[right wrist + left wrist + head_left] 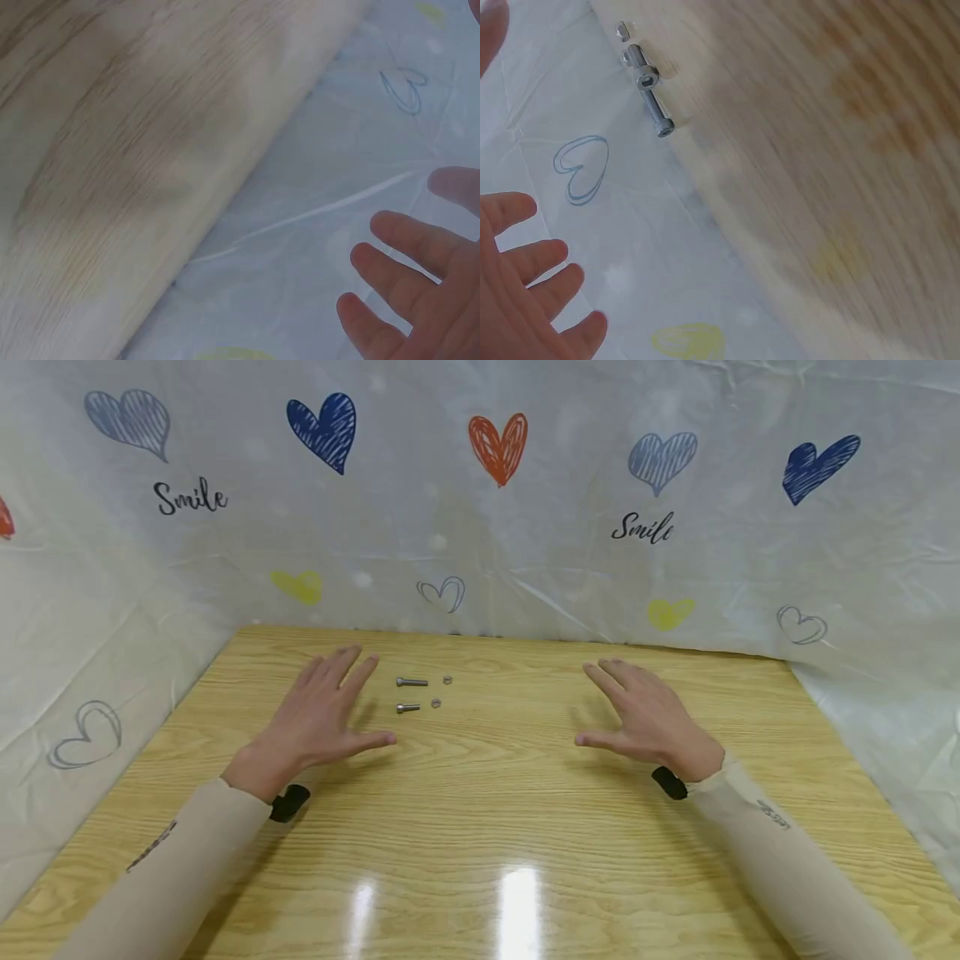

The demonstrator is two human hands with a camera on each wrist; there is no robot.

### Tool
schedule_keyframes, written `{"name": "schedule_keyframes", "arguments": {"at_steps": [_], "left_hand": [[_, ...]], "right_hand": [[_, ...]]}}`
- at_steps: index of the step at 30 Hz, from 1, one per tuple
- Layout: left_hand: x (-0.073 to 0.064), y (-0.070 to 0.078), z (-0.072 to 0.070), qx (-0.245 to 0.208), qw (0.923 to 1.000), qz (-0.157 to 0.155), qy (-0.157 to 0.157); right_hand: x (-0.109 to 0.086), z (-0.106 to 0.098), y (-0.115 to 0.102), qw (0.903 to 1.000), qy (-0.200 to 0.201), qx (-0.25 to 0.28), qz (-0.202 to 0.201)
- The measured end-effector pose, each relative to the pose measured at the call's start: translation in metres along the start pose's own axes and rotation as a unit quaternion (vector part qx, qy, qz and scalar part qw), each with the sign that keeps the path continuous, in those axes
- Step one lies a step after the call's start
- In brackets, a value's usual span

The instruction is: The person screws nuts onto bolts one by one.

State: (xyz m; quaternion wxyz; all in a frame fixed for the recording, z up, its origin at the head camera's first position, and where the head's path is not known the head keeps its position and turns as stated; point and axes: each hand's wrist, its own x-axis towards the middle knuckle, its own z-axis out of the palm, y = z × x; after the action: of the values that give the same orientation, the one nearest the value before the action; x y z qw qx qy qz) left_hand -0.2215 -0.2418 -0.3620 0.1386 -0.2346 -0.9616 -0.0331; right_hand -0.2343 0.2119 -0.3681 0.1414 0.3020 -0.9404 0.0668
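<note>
Two silver socket-head bolts lie side by side on the wooden table, a longer bolt [412, 682] farther back and a shorter bolt [408, 707] nearer. To the right of each sits a small nut, the far nut [447, 680] and the near nut [436, 703]. My left hand [318, 714] hovers just left of the bolts, fingers spread and thumb pointing right, holding nothing. Well to the right of the nuts, my right hand [648, 718] is also spread and bare, its thumb pointing left. The left wrist view shows the longer bolt [658, 112] beyond the fingers.
The wooden table [480, 810] reaches back to a white sheet [562, 485] printed with hearts and "Smile", which also hangs along both sides. Black wrist devices sit under each wrist, the left one [290, 802] and the right one [670, 782]. Light glares on the front tabletop.
</note>
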Motion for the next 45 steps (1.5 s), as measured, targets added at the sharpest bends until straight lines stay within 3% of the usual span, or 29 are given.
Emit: {"name": "schedule_keyframes", "arguments": {"at_steps": [12,18,45], "left_hand": [[0.004,0.005,0.001,-0.039,0.9991,0.006,-0.016],[0.006,0.006,-0.001,-0.053,0.9981,0.002,-0.031],[0.026,0.02,0.01,-0.079,0.9965,0.015,-0.025]], "right_hand": [[0.02,0.008,-0.018,0.9996,-0.015,0.015,-0.019],[0.035,0.014,-0.031,0.9986,-0.014,0.018,-0.047],[0.077,0.026,-0.062,0.997,-0.039,0.019,-0.064]]}}
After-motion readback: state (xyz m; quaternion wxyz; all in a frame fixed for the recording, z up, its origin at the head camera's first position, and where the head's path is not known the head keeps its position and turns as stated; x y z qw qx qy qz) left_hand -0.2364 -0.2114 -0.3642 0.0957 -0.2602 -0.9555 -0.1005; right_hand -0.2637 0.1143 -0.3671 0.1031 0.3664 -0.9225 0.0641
